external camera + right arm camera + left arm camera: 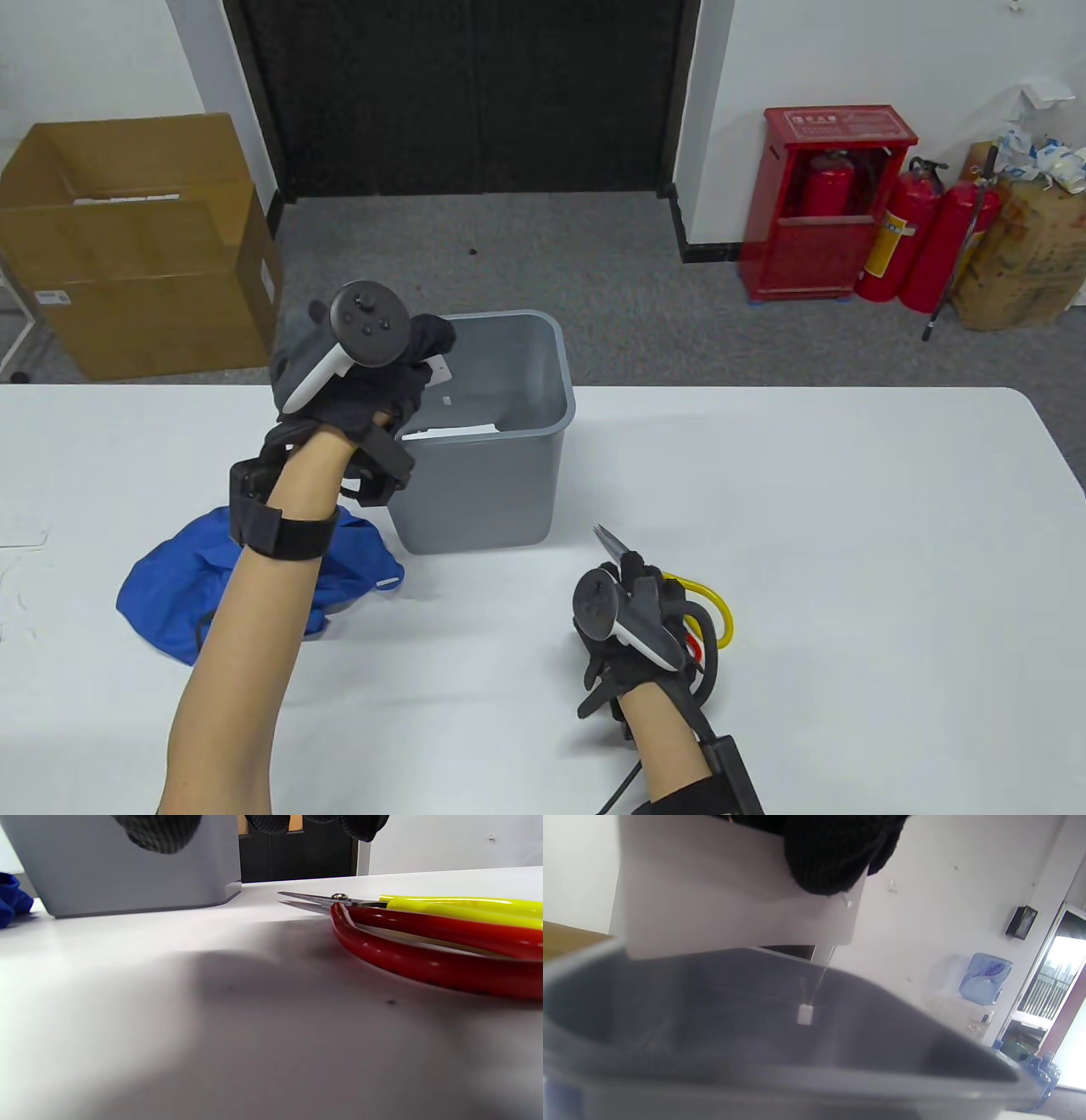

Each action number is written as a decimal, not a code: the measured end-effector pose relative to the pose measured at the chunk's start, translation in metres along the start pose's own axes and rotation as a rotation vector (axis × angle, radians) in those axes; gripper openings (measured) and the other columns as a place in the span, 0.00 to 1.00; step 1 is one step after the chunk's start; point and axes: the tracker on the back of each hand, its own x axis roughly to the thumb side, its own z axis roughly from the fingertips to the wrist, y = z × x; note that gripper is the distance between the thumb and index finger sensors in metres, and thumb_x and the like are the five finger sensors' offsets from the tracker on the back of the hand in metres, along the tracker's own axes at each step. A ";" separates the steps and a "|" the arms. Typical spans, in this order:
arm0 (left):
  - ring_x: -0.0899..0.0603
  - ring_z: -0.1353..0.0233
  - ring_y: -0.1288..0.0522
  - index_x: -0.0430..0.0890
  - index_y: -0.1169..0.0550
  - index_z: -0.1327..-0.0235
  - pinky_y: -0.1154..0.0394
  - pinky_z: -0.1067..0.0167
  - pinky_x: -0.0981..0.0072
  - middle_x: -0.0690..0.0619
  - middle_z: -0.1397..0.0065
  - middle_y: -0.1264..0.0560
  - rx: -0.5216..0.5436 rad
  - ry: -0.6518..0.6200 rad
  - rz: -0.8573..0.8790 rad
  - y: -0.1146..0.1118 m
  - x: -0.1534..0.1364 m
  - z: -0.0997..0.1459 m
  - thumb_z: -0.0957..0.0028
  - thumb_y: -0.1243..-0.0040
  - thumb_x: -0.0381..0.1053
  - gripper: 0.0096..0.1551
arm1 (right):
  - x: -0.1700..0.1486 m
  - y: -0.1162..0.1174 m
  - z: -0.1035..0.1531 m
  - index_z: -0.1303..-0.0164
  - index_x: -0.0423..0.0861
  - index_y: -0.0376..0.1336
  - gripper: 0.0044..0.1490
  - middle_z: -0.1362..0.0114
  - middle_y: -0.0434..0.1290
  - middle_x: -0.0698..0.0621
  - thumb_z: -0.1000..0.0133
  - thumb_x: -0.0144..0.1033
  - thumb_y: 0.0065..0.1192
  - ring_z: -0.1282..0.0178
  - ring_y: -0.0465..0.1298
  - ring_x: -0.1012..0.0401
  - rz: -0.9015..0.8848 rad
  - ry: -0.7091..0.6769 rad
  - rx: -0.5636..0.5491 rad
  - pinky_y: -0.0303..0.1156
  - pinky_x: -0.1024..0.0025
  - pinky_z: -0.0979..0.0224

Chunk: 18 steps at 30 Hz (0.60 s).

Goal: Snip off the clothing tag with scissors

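My left hand (424,352) is raised over the grey bin (560,373) and pinches a white clothing tag (439,368). In the left wrist view the tag (734,891) hangs from my gloved fingers (835,857) above the bin's opening (840,1077), with its string and a small white clip (804,1014) dangling. My right hand (632,594) lies low on the table over the scissors (717,611). In the right wrist view the scissors (424,925), with yellow and red handles, lie flat on the table, blades closed, and my fingertips (157,832) hang clear of them. The blue garment (161,586) lies crumpled at the left.
White paper lies inside the bin (450,430). The white table (848,552) ends just behind the bin. Beyond it on the floor stand a cardboard box (136,246) and red fire extinguishers (899,238). The garment's edge shows in the right wrist view (12,904).
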 end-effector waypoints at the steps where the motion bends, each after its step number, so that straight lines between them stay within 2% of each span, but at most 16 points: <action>1: 0.51 0.31 0.18 0.66 0.28 0.29 0.31 0.20 0.48 0.64 0.29 0.22 -0.004 0.004 -0.021 -0.006 0.001 -0.003 0.42 0.31 0.43 0.31 | -0.002 -0.001 0.000 0.23 0.42 0.46 0.48 0.18 0.45 0.36 0.48 0.56 0.50 0.22 0.54 0.36 -0.008 0.006 -0.001 0.48 0.32 0.27; 7: 0.52 0.22 0.21 0.68 0.30 0.27 0.38 0.18 0.41 0.67 0.24 0.24 -0.070 0.025 -0.093 -0.024 0.003 -0.012 0.42 0.32 0.43 0.33 | -0.012 0.000 0.000 0.23 0.42 0.46 0.48 0.18 0.45 0.36 0.48 0.56 0.50 0.22 0.54 0.35 -0.009 0.035 0.009 0.47 0.32 0.27; 11: 0.50 0.19 0.24 0.67 0.31 0.26 0.41 0.17 0.38 0.66 0.21 0.26 -0.034 0.015 -0.122 -0.021 0.006 -0.006 0.43 0.31 0.48 0.33 | -0.012 0.000 0.000 0.23 0.42 0.46 0.48 0.18 0.45 0.36 0.48 0.56 0.50 0.22 0.54 0.36 -0.007 0.037 0.008 0.47 0.32 0.27; 15: 0.48 0.16 0.28 0.66 0.33 0.23 0.42 0.17 0.39 0.64 0.17 0.30 0.055 -0.023 -0.164 -0.010 0.007 0.020 0.41 0.35 0.53 0.33 | -0.009 -0.001 -0.002 0.23 0.42 0.45 0.48 0.18 0.44 0.37 0.48 0.56 0.50 0.21 0.53 0.36 0.005 0.021 0.007 0.47 0.33 0.27; 18: 0.46 0.12 0.34 0.65 0.37 0.19 0.45 0.17 0.40 0.62 0.13 0.36 0.148 -0.064 -0.237 -0.003 0.000 0.055 0.41 0.41 0.62 0.36 | -0.005 -0.003 -0.002 0.23 0.43 0.45 0.48 0.17 0.44 0.38 0.48 0.56 0.50 0.20 0.51 0.36 0.003 -0.004 -0.004 0.46 0.33 0.26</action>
